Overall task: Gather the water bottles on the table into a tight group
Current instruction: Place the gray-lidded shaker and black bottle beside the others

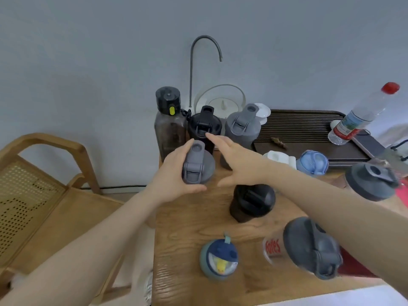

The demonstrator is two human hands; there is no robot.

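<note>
Head view: we look down over a wooden tabletop point(192, 219) set against a grey wall.
Left hand point(174, 173): we see it wrapped around a grey shaker bottle point(197, 164), fingers on the far left side and thumb curled under the near edge of the lid.
Right hand point(238, 161): we see it spread flat, fingers straight and reaching toward the black bottle at the back; it grips nothing, and its fingertips sit at the front rim of that bottle's lid.
Back cluster: a tall dark bottle with a yellow button point(169, 120), a black flip-lid bottle point(204, 125) and a grey flip-lid bottle point(241, 127) stand upright close together by the wall; the held grey shaker is just in front of them.
Middle of the tabletop: a black shaker point(252, 200) stands alone, under the right forearm, and a blue-lidded bottle point(312, 162) stands farther right.
Near edge: a small navy-topped bottle point(219, 257) and a clear bottle with red lettering and a dark lid point(306, 248) stand apart from the cluster.
Right side: another dark-lidded bottle point(371, 182) is blurred, and a clear plastic bottle with a red cap point(362, 115) stands on a dark slatted tray point(304, 129).
Other things: a curved metal spout point(205, 38) rises behind the cluster, and a wooden chair point(44, 195) sits left of the tabletop.
</note>
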